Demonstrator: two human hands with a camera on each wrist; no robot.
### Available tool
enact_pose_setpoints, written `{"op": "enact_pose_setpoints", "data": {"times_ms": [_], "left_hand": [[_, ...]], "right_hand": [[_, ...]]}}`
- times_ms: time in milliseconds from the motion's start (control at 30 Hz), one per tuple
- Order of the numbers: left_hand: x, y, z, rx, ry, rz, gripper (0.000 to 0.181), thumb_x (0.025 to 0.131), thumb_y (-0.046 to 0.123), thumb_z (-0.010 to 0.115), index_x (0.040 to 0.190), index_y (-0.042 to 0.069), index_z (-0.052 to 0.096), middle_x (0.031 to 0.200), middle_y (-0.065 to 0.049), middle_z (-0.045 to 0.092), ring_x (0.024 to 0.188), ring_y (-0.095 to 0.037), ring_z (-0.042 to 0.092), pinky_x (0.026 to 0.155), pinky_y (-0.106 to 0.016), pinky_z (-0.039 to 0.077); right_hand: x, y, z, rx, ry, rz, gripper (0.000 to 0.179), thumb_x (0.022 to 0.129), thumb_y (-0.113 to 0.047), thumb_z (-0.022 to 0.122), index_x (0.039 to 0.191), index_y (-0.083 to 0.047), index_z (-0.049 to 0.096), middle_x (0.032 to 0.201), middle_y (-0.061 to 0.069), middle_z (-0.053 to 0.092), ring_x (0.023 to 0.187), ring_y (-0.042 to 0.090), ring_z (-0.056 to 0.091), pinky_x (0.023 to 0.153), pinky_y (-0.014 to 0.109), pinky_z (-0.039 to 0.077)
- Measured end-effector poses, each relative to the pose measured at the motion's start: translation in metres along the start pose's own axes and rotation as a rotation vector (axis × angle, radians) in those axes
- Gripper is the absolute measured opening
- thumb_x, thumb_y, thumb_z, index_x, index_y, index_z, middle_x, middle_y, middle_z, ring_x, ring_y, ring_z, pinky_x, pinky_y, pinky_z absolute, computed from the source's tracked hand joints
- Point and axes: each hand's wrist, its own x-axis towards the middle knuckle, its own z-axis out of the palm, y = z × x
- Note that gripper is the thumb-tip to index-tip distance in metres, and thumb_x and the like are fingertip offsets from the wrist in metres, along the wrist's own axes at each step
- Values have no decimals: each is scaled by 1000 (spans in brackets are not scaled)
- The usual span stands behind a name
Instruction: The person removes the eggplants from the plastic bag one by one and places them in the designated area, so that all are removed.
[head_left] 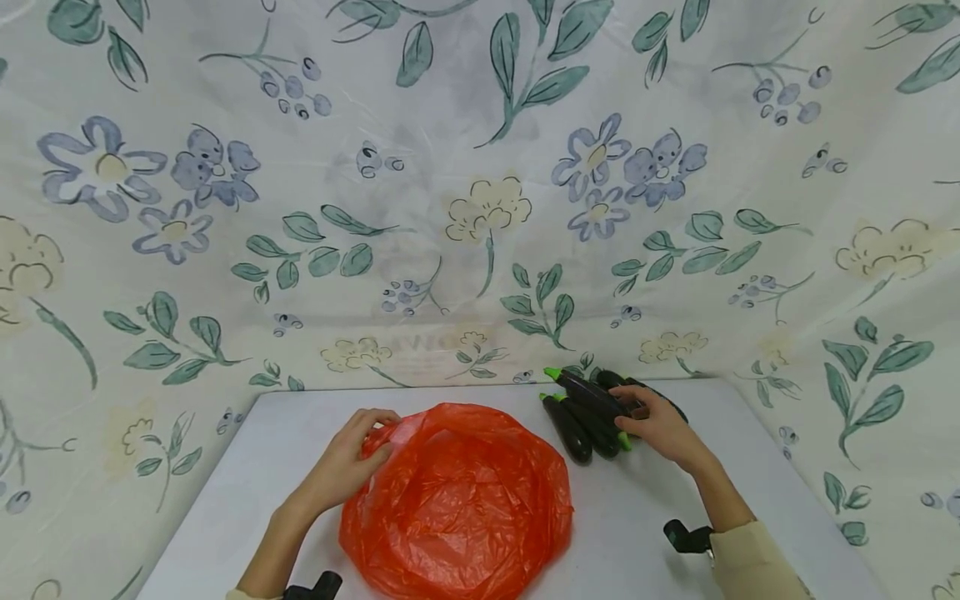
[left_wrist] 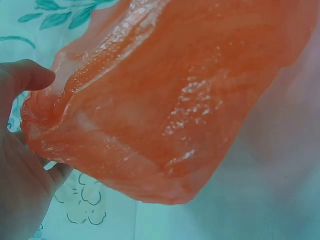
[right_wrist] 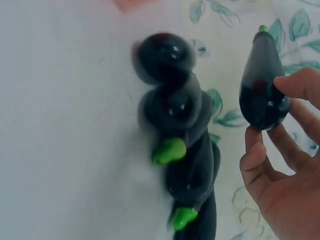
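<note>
A red plastic bag [head_left: 457, 500] stands on the white table with its mouth spread wide. My left hand [head_left: 348, 462] holds the left side of its rim, the thumb [left_wrist: 37, 75] on one face of the plastic and fingers partly hidden behind it. On the right, my right hand [head_left: 663, 425] grips a dark eggplant [head_left: 588, 392] with a green tip. In the right wrist view, thumb and fingers hold that eggplant [right_wrist: 262, 90] around its thick end, raised beside the others. Several more eggplants [head_left: 568, 429] lie in a pile under and around this hand.
The white table [head_left: 622, 533] ends at a floral cloth backdrop [head_left: 420, 250] just behind the eggplants. Bare tabletop shows between the bag and the right forearm. A dark wrist-worn device [head_left: 686, 537] sits by each wrist.
</note>
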Motion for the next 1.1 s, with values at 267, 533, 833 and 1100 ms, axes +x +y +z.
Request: {"op": "enact_pose_setpoints", "data": {"times_ms": [267,533,833,1100], "left_hand": [[-2,-1,-1,-1,6,-14,37,94,8,69,127,20,58,128,-6,55,117,-31,58,90,-49,57],[-2,-3,1,-22,-7,-18,36,94,9,68,126,21,58,127,-3,55,119,-31,56,92,-51,55],[-3,-4,3,-22,-2,-24,37,94,7,67,126,22,57,126,-2,55,119,-30,58,91,-47,56],[-4,-3,2,-5,0,-18,38,93,7,69,126,21,57,126,-3,55,120,-29,56,94,-51,54]], "right_hand": [[0,13,-22,30,37,31,53,97,-22,67,145,-8,51,137,24,51,118,40,56,85,39,53],[-7,39,-52,-39,123,92,53,99,-22,62,148,-6,48,138,27,50,123,48,55,91,46,50],[-14,59,-68,-42,161,172,55,100,-21,58,150,-1,43,142,32,45,123,50,53,91,48,47],[-15,73,-71,-197,263,249,50,96,-12,58,142,4,49,136,34,50,108,42,57,68,31,47]]}}
